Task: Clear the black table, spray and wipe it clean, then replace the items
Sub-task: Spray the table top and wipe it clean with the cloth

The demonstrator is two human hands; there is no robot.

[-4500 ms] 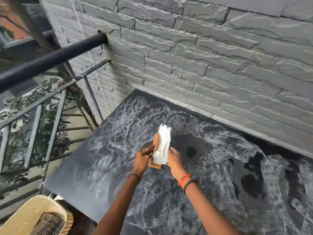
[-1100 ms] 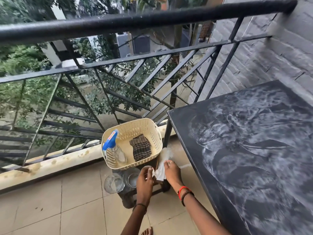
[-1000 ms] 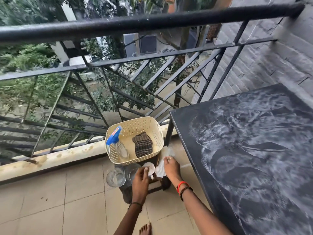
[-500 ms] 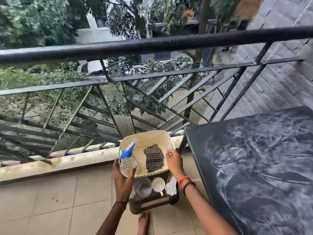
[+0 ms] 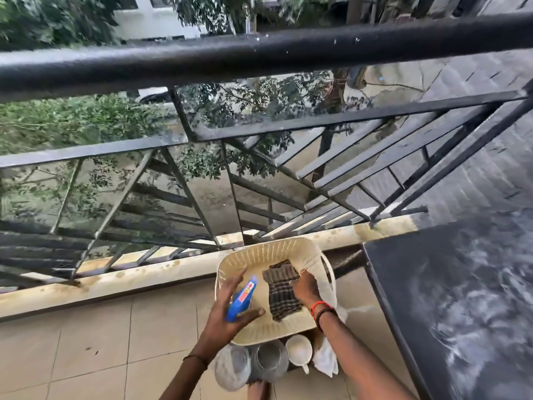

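1. Nearest, glasses (image 5: 269,360), a white cup (image 5: 300,352) and a napkin (image 5: 326,360) sit under the basket (image 5: 268,252).
2. Fingers of the left hand (image 5: 227,313) wrap the blue spray bottle (image 5: 243,295). The right hand (image 5: 305,287) curls beside the checked cloth (image 5: 281,295); I cannot tell what it grips.
3. Both things lie in the cream basket, just left of the black counter (image 5: 432,284), which is streaked white.
4. A black railing (image 5: 259,56) stands beyond.

Black railing (image 5: 259,51) (trees (image 5: 72,122) beyond), tiled floor (image 5: 86,342)

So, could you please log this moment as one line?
left hand around spray bottle | right hand on checked cloth | both in basket | black table streaked
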